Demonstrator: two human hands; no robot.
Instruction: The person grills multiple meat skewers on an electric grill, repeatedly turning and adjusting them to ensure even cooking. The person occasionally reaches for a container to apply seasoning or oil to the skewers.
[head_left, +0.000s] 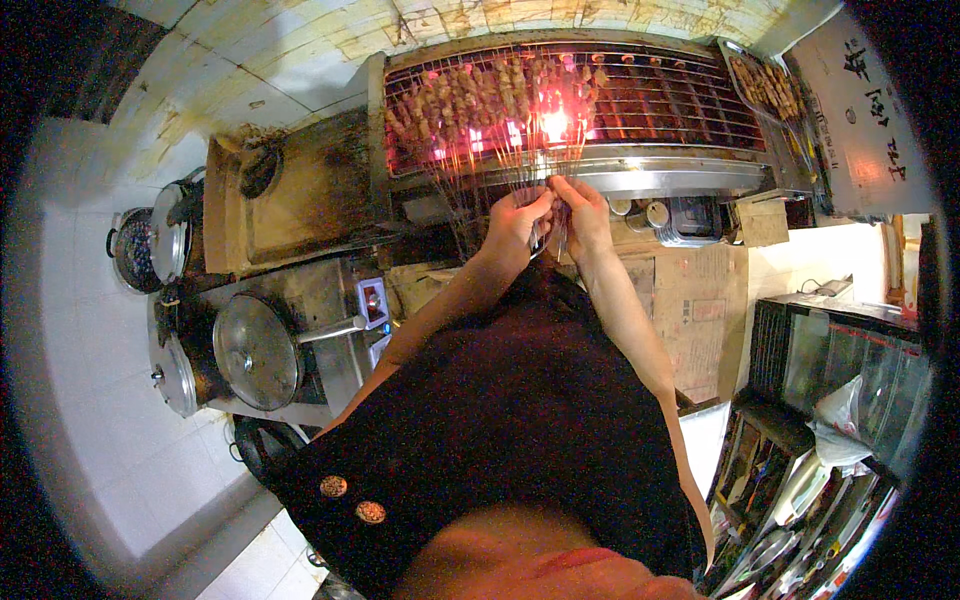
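Many meat skewers (480, 97) lie side by side across the left and middle of a long grill (675, 105) with glowing heat below. Their thin sticks reach over the metal front ledge (675, 178) toward me. At that ledge my left hand (521, 225) and my right hand (585, 214) meet, fingertips nearly touching. Both are closed around the ends of a bundle of skewer sticks (561, 236). A bright flare glows under the meat just beyond my hands. Which sticks belong to which hand is hard to tell.
More skewers (772, 86) rest in a tray right of the grill, beside a cardboard box (862, 120) bearing writing. Seasoning cans (652, 216) and a dark tray (691, 217) sit below the ledge. Left are a stained metal counter (307, 195), a lidded pan (257, 351) and pots (171, 232).
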